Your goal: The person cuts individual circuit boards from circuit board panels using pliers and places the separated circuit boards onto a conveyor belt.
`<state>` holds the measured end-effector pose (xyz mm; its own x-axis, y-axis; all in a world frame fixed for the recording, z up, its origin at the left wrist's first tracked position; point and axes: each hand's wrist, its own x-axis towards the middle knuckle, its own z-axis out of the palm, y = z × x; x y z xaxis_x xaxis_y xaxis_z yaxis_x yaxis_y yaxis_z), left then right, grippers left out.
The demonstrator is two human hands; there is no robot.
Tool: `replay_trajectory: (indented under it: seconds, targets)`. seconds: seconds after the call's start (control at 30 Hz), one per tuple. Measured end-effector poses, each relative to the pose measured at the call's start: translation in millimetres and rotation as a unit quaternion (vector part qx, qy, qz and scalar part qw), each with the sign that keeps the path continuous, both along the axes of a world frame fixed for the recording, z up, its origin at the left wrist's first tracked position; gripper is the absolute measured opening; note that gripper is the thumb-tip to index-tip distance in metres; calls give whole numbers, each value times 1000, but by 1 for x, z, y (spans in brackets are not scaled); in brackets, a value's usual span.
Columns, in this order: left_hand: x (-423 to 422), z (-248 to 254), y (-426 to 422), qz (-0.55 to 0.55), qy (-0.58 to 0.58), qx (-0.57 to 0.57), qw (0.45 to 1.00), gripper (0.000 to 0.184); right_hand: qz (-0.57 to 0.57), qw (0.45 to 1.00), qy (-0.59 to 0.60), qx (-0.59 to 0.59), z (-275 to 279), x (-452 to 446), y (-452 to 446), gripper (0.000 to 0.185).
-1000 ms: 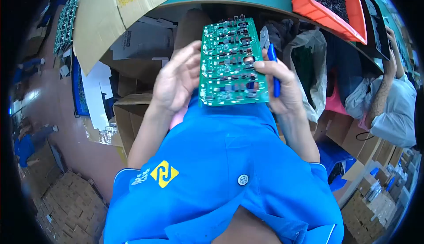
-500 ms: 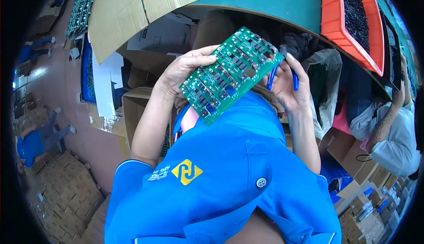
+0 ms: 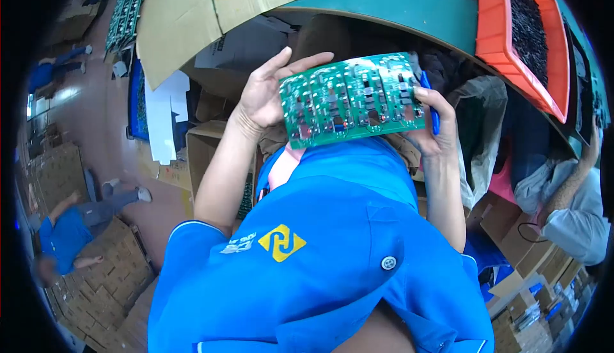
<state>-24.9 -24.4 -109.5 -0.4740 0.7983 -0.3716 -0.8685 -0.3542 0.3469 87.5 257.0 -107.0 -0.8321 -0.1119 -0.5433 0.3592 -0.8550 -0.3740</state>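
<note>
A green circuit board (image 3: 352, 100) crowded with small components is held up in front of my body, its long side nearly level. My right hand (image 3: 438, 119) grips its right end, with the thumb on the face. The same hand also keeps a pair of blue-handled pliers (image 3: 435, 119); their jaws are hidden. My left hand (image 3: 262, 94) is at the board's left end, thumb raised off it and fingers stretched out behind the top edge. Whether the left palm touches the board I cannot tell.
Beyond the board is a green worktable (image 3: 396, 1) with a cardboard sheet (image 3: 176, 27) bearing yellow parts. A red bin (image 3: 495, 27) of dark small parts stands at right. Another person's arm (image 3: 569, 180) is at far right; a person in blue (image 3: 67, 231) is at far left.
The board has turned from a steep slant to nearly level. My right hand has come onto its right end, pliers still in it, and my left thumb has lifted off the board.
</note>
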Motion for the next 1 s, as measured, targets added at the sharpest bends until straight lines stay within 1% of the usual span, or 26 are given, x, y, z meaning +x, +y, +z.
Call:
replay_trajectory:
  seconds: [0.03, 0.07, 0.2, 0.23, 0.37, 0.43, 0.47, 0.53, 0.57, 0.63, 0.7, 0.77, 0.8, 0.83, 0.87, 0.93, 1.0]
  targets:
    - [5, -3, -5, 27, -33, 24, 999, 54, -7, 1000, -5, 9, -1, 3, -1, 34]
    - [10, -7, -10, 35, -33, 19, 999, 54, 0, 1000, -5, 3, 0, 4, -3, 34]
    - [31, -22, -22, 111, -44, 72, 990, 49, 5, 997, 0, 76, 5, 1, -15, 36]
    - [34, -21, -23, 118, -42, 69, 990, 49, 12, 997, 2, 73, 4, 1, -16, 36]
    - [46, -17, -25, 165, -61, -31, 984, 41, 26, 998, -11, 62, -4, 0, -16, 39]
    - [46, -22, -26, 151, -56, -54, 985, 41, 24, 999, -7, 42, -4, 0, -20, 41]
    - [47, -24, -26, 167, -52, -63, 982, 41, 40, 999, -3, 32, -4, 2, -19, 41]
    - [47, -28, -25, 147, -24, -118, 982, 31, 33, 998, -23, 49, -4, 1, -18, 40]
    - [46, -24, -28, 153, -22, -119, 981, 31, 39, 998, -20, 47, -4, -4, -22, 40]
    - [48, -19, -28, 180, 10, -189, 965, 26, 29, 998, -26, 46, -2, -4, -29, 38]
    - [48, -19, -13, 184, 30, -244, 952, 22, -1, 997, -47, 60, 5, 4, -27, 37]
    - [44, -20, -18, 153, 16, -236, 960, 24, -20, 998, -45, 43, 14, 2, -33, 33]
    - [40, -26, -22, 149, -5, -214, 965, 27, -31, 998, -44, 44, 4, 1, -29, 31]
    - [38, -30, -24, 143, -28, -198, 969, 29, -42, 999, -32, 5, 1, 3, -24, 30]
    - [35, -34, -23, 139, -50, -188, 971, 30, -49, 998, -17, -36, 11, -1, -32, 29]
    - [31, -36, -14, 120, -73, -170, 975, 29, -2, 998, 10, -68, 26, -11, -40, 28]
    - [27, -33, -12, 127, -96, -168, 973, 26, -6, 998, -3, -68, 30, -12, -40, 28]
